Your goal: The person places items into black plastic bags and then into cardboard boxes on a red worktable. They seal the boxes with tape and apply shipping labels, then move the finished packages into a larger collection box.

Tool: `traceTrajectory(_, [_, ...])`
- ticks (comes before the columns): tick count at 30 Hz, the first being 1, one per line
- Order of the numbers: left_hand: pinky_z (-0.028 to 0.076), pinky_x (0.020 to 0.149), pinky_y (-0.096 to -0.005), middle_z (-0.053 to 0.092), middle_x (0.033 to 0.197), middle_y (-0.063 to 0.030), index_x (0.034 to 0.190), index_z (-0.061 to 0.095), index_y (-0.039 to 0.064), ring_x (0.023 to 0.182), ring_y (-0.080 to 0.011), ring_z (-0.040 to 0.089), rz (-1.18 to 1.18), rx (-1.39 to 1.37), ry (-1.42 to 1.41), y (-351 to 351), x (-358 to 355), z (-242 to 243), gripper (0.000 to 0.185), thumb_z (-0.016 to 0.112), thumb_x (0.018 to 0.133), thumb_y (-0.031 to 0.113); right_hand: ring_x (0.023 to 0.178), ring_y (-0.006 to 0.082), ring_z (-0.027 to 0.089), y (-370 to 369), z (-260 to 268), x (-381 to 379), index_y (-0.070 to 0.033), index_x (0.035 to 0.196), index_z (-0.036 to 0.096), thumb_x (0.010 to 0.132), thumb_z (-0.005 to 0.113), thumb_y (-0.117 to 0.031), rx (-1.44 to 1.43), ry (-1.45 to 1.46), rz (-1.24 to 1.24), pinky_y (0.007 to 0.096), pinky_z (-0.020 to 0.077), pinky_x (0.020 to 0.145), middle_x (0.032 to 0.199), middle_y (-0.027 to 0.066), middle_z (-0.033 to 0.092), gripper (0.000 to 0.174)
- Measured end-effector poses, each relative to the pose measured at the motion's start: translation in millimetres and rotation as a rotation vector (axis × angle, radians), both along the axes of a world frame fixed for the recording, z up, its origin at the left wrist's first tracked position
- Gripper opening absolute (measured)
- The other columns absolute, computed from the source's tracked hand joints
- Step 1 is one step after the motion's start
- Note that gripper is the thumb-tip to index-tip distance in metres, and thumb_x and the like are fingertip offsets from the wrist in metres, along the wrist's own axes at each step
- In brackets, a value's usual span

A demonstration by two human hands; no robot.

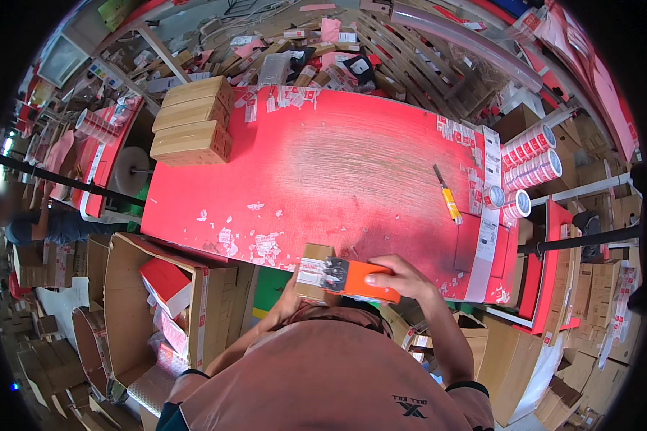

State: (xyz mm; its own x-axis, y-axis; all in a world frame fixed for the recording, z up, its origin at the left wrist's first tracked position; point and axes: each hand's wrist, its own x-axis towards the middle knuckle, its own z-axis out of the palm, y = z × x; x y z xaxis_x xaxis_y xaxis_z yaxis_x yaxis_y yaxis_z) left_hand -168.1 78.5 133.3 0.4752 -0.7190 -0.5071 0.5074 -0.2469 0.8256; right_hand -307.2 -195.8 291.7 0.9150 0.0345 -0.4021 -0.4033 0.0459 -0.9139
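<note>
At the near edge of the red worktable, my left hand (pixel 286 299) holds a small cardboard box (pixel 313 257) with a printed label on its upper face. Most of the left fingers are hidden behind that box. My right hand (pixel 404 277) is closed around the right end of an orange and black box (pixel 365 280), its thumb lying on the orange face. The left end of this box overlaps the cardboard one; whether the two touch cannot be told. Farther right on the table lies a yellow utility knife (pixel 448 197) with its dark blade pointing away from me.
Three cardboard boxes (pixel 191 141) are stacked at the table's (pixel 259 178) far left. Several tape rolls (pixel 531 169) stand along the right edge. A large open carton (pixel 135 318) sits by my left. Parcels (pixel 302 59) cover the floor beyond; a person (pixel 38 221) is at far left.
</note>
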Motion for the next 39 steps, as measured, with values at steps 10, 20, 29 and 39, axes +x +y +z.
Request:
traceTrajectory(10, [0.037,0.111,-0.0514,0.044,0.143,-0.0261,0.155,0.027,0.002,0.131,-0.0418,0.045,-0.911,-0.090,-1.050,-43.3,72.4,146.3,0.111,0.087,0.070,0.043,0.066,0.0130,0.058,-20.4,15.3,-26.1,-0.001,0.091,0.061,0.097,0.064,-0.043,0.049,0.019,0.004,0.0330,0.0459,0.062,0.070,0.0058,0.056,0.043])
traceTrajectory(20, [0.021,0.121,-0.0580,0.034,0.155,-0.0266,0.141,0.058,0.022,0.146,-0.0437,0.029,-1.384,0.043,-2.125,-70.3,41.2,198.0,0.053,0.057,0.093,0.043,0.088,0.0254,0.072,16.3,-3.6,-28.5,-0.005,0.090,0.076,0.088,0.070,-0.034,-1.232,0.152,0.656,0.0441,0.0545,0.072,0.089,0.0152,0.074,0.029])
traceTrajectory(29, [0.029,0.110,-0.0655,0.051,0.137,-0.0269,0.140,0.054,0.001,0.131,-0.0472,0.044,-2.267,0.543,-1.699,-121.4,1.6,128.3,0.084,0.075,0.071,0.044,0.121,0.0383,0.059,-42.8,-190.8,-107.2,-0.004,0.129,0.059,0.086,0.073,-0.040,-1.535,0.369,-0.538,0.0527,0.0437,0.103,0.120,0.0200,0.066,0.058])
traceTrajectory(39, [0.027,0.116,-0.0566,0.040,0.148,-0.0249,0.155,0.035,0.013,0.137,-0.0423,0.038,-1.498,0.082,-1.565,-42.9,192.7,172.4,0.108,0.088,0.063,0.036,0.146,0.0402,0.030,112.4,-120.6,4.9,-0.012,0.151,0.040,0.076,0.081,-0.036,-1.115,-0.282,-0.278,0.0571,0.0237,0.119,0.151,0.0206,0.039,0.089])
